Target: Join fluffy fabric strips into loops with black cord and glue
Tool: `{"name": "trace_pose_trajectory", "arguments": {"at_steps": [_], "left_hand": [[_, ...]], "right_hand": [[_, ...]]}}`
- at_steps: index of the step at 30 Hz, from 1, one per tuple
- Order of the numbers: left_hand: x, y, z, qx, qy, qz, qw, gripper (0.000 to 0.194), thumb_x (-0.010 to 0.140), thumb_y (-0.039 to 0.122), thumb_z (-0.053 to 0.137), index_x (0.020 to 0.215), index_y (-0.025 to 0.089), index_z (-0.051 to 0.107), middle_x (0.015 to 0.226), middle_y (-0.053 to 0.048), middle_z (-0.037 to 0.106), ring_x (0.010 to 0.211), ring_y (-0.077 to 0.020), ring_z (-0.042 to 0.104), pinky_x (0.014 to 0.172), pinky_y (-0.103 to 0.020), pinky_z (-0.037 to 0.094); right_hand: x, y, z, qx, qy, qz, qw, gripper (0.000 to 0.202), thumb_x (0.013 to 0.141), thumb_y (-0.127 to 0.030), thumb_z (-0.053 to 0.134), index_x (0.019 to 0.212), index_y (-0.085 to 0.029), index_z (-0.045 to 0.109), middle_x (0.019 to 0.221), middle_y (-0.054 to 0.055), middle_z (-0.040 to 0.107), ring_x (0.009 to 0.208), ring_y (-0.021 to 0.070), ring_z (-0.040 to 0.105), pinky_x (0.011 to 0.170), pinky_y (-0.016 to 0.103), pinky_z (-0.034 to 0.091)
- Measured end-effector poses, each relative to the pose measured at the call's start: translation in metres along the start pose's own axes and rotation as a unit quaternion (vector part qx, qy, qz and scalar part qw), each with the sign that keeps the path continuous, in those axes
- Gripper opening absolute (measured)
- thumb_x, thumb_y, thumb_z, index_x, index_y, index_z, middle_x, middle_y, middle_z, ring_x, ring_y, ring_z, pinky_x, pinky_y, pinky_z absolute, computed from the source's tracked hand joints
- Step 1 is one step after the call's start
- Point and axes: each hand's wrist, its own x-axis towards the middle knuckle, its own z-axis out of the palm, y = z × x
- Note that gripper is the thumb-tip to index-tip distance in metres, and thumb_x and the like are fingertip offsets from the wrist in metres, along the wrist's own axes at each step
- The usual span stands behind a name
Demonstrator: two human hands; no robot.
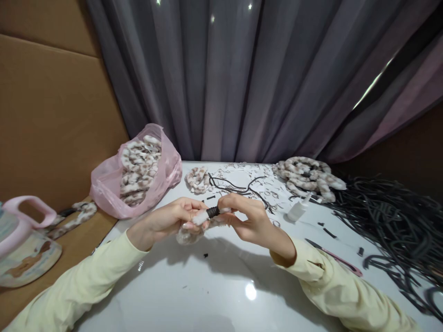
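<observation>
Both my hands hold a white-and-brown fluffy cord (189, 236) above the middle of the table. Around the cord sits a black wrapped band (212, 212), between the two hands. My left hand (182, 216) is closed on the fluffy cord just left of the band, thumb on top. Pinched at the band's right end, my right hand (244, 216) grips the cord there, its index finger bent over. Part of the cord is hidden behind the fingers.
A pink bag (169, 166) of fluffy cords stands back left, a mug (31, 258) at far left. On the right lie coiled fluffy cords (304, 177), a white bottle (298, 208), pink-handled scissors (334, 257) and tangled black cords (391, 226). Small rings (273, 189) litter the back.
</observation>
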Motion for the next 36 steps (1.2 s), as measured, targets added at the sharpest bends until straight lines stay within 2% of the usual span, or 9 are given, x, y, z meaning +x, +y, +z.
{"name": "trace_pose_trajectory", "arguments": {"at_steps": [5,9,14,17,19,25,29,33,36], "left_hand": [[0.012,-0.015,0.001,0.002,0.038,0.027,0.999,0.023,0.076,0.030,0.061,0.082,0.008,0.063,0.055,0.001,0.048,0.046,-0.0058,0.035,0.048,-0.020,0.029],[0.032,-0.050,0.003,0.043,0.106,0.049,0.992,0.028,0.078,0.031,0.061,0.096,0.011,0.059,0.078,-0.007,0.062,0.050,-0.0055,0.039,0.046,-0.018,0.028],[0.047,-0.080,0.001,0.072,0.070,0.037,0.994,0.035,0.077,0.039,0.062,0.095,0.009,0.058,0.069,-0.003,0.060,0.044,-0.0038,0.032,0.041,-0.018,0.025],[0.048,-0.083,-0.004,0.097,0.041,0.030,0.994,0.034,0.079,0.041,0.060,0.089,0.009,0.059,0.064,-0.002,0.059,0.041,-0.0032,0.030,0.039,-0.019,0.022],[0.048,-0.082,-0.007,0.104,0.036,0.025,0.994,0.034,0.079,0.042,0.060,0.090,0.010,0.058,0.061,0.000,0.059,0.039,-0.0028,0.028,0.038,-0.019,0.020],[0.047,-0.077,-0.004,0.152,0.049,-0.006,0.987,0.030,0.073,0.039,0.067,0.081,0.013,0.057,0.047,0.008,0.045,0.035,-0.0021,0.025,0.036,-0.019,0.015],[0.047,-0.077,-0.002,0.149,0.037,-0.008,0.988,0.031,0.076,0.042,0.062,0.068,0.014,0.050,0.045,0.008,0.043,0.034,-0.0023,0.023,0.035,-0.019,0.014],[0.047,-0.077,-0.004,0.148,0.019,-0.002,0.989,0.033,0.078,0.042,0.060,0.063,0.015,0.046,0.043,0.008,0.040,0.034,-0.0026,0.021,0.035,-0.019,0.014],[0.047,-0.077,-0.005,0.152,0.011,-0.003,0.988,0.034,0.079,0.041,0.059,0.061,0.015,0.046,0.043,0.008,0.042,0.034,-0.0025,0.022,0.035,-0.019,0.014]], "right_hand": [[-0.013,0.017,-0.001,-0.055,-0.064,0.044,0.995,0.018,0.086,-0.012,0.047,0.103,-0.016,0.051,0.081,0.005,0.061,0.065,0.0119,0.055,0.058,0.023,0.046],[-0.047,0.033,0.000,-0.134,-0.127,0.090,0.979,0.018,0.088,-0.013,0.043,0.105,-0.016,0.050,0.088,0.008,0.061,0.075,0.0164,0.060,0.062,0.026,0.050],[-0.089,0.035,0.001,-0.176,-0.133,0.170,0.960,0.035,0.088,-0.016,0.046,0.122,-0.015,0.041,0.095,0.011,0.063,0.077,0.0196,0.061,0.064,0.031,0.052],[-0.096,0.033,0.001,-0.171,-0.134,0.142,0.966,0.048,0.086,-0.015,0.048,0.132,-0.018,0.033,0.111,0.014,0.058,0.098,0.0232,0.056,0.081,0.038,0.050],[-0.095,0.033,0.002,-0.184,-0.136,0.116,0.966,0.043,0.087,-0.013,0.046,0.129,-0.021,0.039,0.118,0.013,0.055,0.105,0.0245,0.051,0.088,0.042,0.046],[-0.093,0.032,0.002,-0.180,-0.104,0.159,0.965,0.033,0.084,-0.025,0.056,0.115,-0.015,0.048,0.102,0.014,0.059,0.100,0.0245,0.051,0.083,0.040,0.046],[-0.088,0.024,-0.002,-0.171,-0.154,0.097,0.968,0.042,0.081,-0.036,0.060,0.116,-0.016,0.049,0.112,0.013,0.059,0.110,0.0272,0.046,0.090,0.044,0.040],[-0.086,0.022,-0.002,-0.164,-0.162,0.074,0.970,0.026,0.086,-0.019,0.048,0.112,-0.015,0.049,0.104,0.012,0.061,0.103,0.0233,0.049,0.085,0.039,0.041],[-0.090,0.028,-0.001,-0.166,-0.147,0.060,0.973,0.031,0.081,-0.006,0.042,0.110,-0.014,0.048,0.102,0.012,0.059,0.096,0.0222,0.050,0.081,0.038,0.044]]}}
